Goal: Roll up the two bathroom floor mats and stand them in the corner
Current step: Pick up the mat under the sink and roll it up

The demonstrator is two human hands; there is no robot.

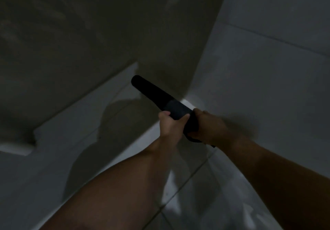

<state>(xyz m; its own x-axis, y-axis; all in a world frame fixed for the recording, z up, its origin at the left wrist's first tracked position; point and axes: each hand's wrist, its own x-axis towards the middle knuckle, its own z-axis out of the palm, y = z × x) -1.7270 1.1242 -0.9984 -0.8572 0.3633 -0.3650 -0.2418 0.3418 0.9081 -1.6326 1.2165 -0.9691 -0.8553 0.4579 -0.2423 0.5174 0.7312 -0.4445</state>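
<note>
— Okay, what have you got there?

— One dark, tightly rolled fabric floor mat (153, 91). I hold it out in front of me, its far end aimed at the spot where the shadowed grey wall (71, 51) meets the pale tiled wall (267, 69). It's off the floor and tilted, not upright yet.

— Both hands on it?

— Both. My left hand (170, 124) wraps the near end from the left, fingers curled over it. My right hand (207, 128) is curled round the same end just beside it, with a loose edge of the mat hanging under that palm. The two hands nearly touch.

— Why bunch them at one end?

— I reckon it's so the roll can't spring open, since the free flap sits right under my grip. Holding the near end also lets me steer the far end into the corner first.

— And the second mat?

— Not in view. It's dim and a bit blurred here, so I can't say where it lies.

— What's the tricky bit?

— Standing it up. A soft roll tends to sag or unwind once released, so I judge it wants both walls to lean on, with the flap side tucked against one of them. The pale glossy floor tiles (214, 203) look slick, so the foot could slide out.
</note>
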